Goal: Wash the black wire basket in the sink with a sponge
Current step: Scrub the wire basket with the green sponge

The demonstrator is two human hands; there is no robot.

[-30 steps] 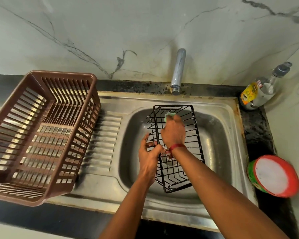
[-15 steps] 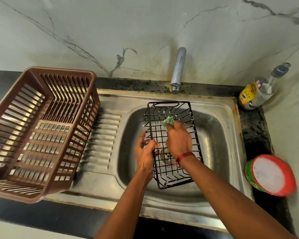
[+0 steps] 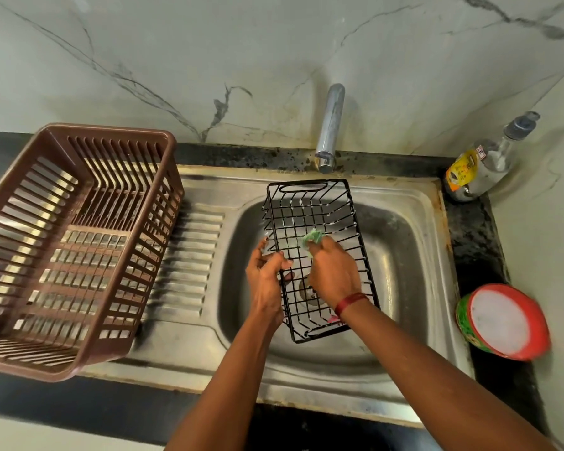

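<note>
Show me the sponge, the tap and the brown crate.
sponge [image 3: 311, 237]: head view, its exposed green end.
tap [image 3: 331, 125]: head view, middle of the spout.
brown crate [image 3: 111, 131]: head view, far rim.

The wire basket [image 3: 319, 242] sits in the sink [image 3: 404, 242], crate [image 3: 75, 242] to its left, tap [image 3: 331, 125] behind.

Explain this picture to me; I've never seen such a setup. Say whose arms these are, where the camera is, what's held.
No machine: a person wears one camera on the head, looking down at their own arms. The left hand grips a long side of the black wire basket over the sink; the right hand holds a green sponge against its wires. A brown plastic basket stands on the draining board; a bottle and a red-rimmed tub stand at right.
</note>
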